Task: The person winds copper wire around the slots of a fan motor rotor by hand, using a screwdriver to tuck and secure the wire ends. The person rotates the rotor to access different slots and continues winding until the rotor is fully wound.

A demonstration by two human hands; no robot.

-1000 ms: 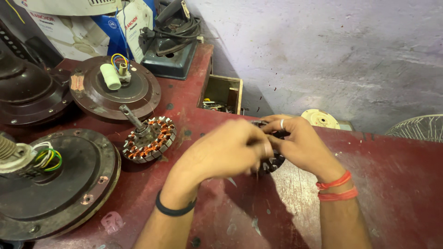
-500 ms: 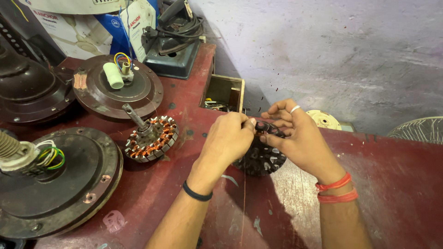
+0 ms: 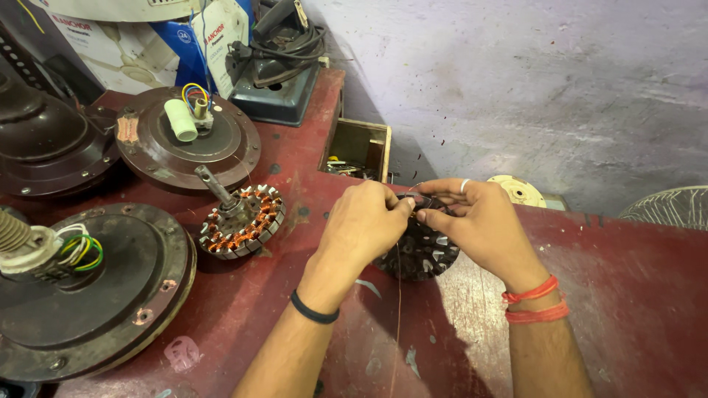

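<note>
Nearest the camera, a thin copper wire (image 3: 399, 295) runs up the worn red bench (image 3: 634, 324) toward the dark stator core (image 3: 418, 253), a bare slotted ring lying flat on the bench. The wire's long axis runs near to far, ending between the two hands directly above the core's far edge.

The left hand (image 3: 366, 221), with a black band on its wrist, sits over the core's left side; its fingertips are pinched together on the wire. The right hand (image 3: 479, 221), with red threads at the wrist and a ring on one finger, sits over the core's right side, thumb and forefinger closed toward the same spot, touching the left hand's fingertips. Both hands are equally near the core; it lies just below and slightly toward the camera from the pinch.

Left of the core lies a wound stator (image 3: 242, 220) with copper coils and a tilted shaft. Further left and nearer sits a brown fan motor housing (image 3: 118, 295) with coloured leads. Beyond the core stands a small open wooden box (image 3: 359, 149), and left of that another motor housing (image 3: 188, 140) and a dark electric iron (image 3: 276, 74) with its cord.
</note>
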